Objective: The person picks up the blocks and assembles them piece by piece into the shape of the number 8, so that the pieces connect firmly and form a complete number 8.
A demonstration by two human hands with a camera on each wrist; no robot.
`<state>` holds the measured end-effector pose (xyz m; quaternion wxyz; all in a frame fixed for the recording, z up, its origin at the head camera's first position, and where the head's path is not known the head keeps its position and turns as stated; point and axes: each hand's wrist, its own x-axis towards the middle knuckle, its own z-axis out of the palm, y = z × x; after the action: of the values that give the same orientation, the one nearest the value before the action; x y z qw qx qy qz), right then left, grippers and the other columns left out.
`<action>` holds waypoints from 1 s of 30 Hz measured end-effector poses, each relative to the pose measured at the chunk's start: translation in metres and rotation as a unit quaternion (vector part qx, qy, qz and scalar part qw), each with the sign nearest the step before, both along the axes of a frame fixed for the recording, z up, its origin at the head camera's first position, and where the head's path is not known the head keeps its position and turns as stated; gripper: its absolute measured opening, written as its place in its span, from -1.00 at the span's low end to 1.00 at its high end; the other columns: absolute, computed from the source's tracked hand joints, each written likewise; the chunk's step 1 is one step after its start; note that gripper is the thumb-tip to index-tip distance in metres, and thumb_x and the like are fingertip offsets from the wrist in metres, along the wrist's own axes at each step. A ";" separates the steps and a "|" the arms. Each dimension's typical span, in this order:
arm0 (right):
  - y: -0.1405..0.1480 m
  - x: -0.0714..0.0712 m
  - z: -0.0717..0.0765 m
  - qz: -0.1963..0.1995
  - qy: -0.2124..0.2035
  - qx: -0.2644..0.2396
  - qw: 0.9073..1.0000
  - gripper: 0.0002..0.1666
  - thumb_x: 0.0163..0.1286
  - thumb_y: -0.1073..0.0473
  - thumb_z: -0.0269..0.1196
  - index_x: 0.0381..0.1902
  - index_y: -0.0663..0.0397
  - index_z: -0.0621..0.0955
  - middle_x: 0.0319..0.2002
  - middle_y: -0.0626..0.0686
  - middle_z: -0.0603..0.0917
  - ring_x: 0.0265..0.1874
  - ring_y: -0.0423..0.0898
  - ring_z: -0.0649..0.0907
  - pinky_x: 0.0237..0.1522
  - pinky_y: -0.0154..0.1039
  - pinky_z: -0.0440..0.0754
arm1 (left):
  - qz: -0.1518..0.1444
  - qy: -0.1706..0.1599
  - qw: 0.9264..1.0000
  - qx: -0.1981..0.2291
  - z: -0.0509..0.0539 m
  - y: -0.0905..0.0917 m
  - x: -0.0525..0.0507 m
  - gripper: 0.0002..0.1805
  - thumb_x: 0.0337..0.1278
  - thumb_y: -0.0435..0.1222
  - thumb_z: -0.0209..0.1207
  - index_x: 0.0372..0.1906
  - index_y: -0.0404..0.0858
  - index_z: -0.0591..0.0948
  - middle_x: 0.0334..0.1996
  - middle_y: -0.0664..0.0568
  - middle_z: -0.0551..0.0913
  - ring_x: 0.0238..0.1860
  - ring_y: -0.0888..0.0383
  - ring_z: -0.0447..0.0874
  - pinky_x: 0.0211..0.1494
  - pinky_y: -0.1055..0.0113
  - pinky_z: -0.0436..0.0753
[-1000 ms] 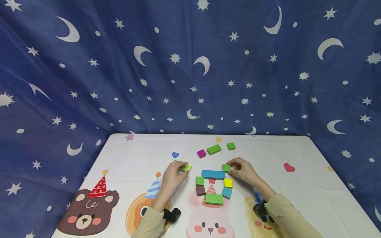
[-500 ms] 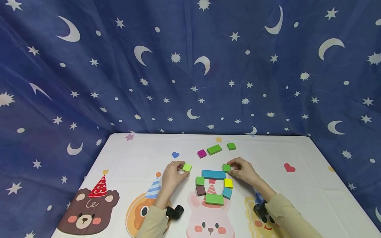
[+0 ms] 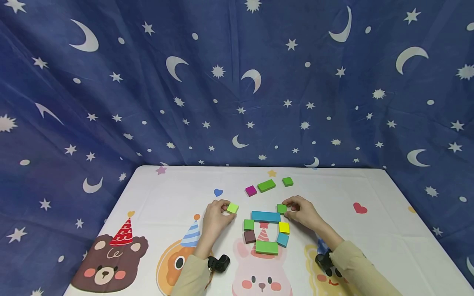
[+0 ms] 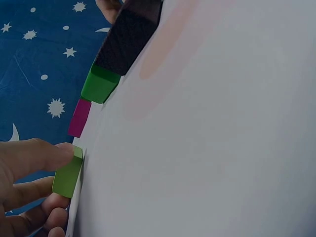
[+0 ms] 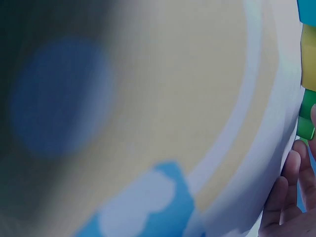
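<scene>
Held low in the middle of the head view, a lime block (image 3: 232,208) sits in my left hand (image 3: 216,218), pinched narrowly between thumb and fingers; whether it rests on the tablecloth (image 3: 166,193) or hangs just above, I cannot tell. Just right of center, my right hand (image 3: 303,212) pinches a small green block (image 3: 281,209) at its right side, near the upper right corner of a long blue block (image 3: 266,217). Contact between those two is not clear to me.

The right side looks the likelier trouble spot: pressing leftward or toward the bottom of the frame could shove the long blue block out of line, and my thumb, hovering close above the yellow block (image 3: 284,228), might knock it too. The small blue block (image 3: 282,240), tilted below the yellow one, would probably skew further from such a bump.

On the left, I have the lime block only by its edge, so an uneven squeeze could twist it loose. Carried rightward too low, it might strike the green square (image 3: 249,225) above the brown block (image 3: 249,237). A tug on the cloth could disturb every piece, including the long green block (image 3: 266,247) at lower center
</scene>
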<state>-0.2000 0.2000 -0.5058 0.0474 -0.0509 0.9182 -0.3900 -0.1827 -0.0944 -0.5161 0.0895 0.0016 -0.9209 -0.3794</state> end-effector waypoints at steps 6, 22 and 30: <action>0.001 0.000 -0.001 0.002 0.002 0.000 1.000 -0.65 0.13 0.30 0.35 -0.07 0.10 0.64 -0.19 0.05 0.59 -0.28 -0.10 0.45 -0.27 -0.33 0.42 | 0.005 -0.003 1.000 0.004 0.000 0.000 0.000 -0.65 -0.26 -0.27 0.46 -0.23 -0.25 0.68 -0.44 0.03 0.53 -0.38 0.19 0.32 -0.29 0.38 0.30; 0.001 0.000 -0.002 0.002 0.003 -0.003 1.000 -0.65 0.13 0.31 0.35 -0.08 0.10 0.64 -0.20 0.04 0.59 -0.29 -0.10 0.44 -0.27 -0.33 0.41 | 0.000 -0.014 1.000 0.016 0.003 -0.002 0.000 -0.70 -0.24 -0.31 0.42 -0.26 -0.27 0.67 -0.41 0.01 0.58 -0.36 0.20 0.41 -0.26 0.39 0.38; -0.001 -0.001 0.000 0.003 0.002 -0.006 1.000 -0.65 0.13 0.32 0.34 -0.07 0.11 0.65 -0.22 0.04 0.58 -0.30 -0.10 0.44 -0.26 -0.32 0.43 | -0.014 -0.027 0.999 0.031 0.005 -0.006 -0.001 -0.68 -0.20 -0.31 0.39 -0.20 -0.28 0.69 -0.38 0.00 0.60 -0.36 0.22 0.44 -0.25 0.40 0.39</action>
<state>-0.2007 0.1995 -0.5053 0.0467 -0.0552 0.9157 -0.3953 -0.1839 -0.1000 -0.5110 0.0595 0.0020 -0.9105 -0.4092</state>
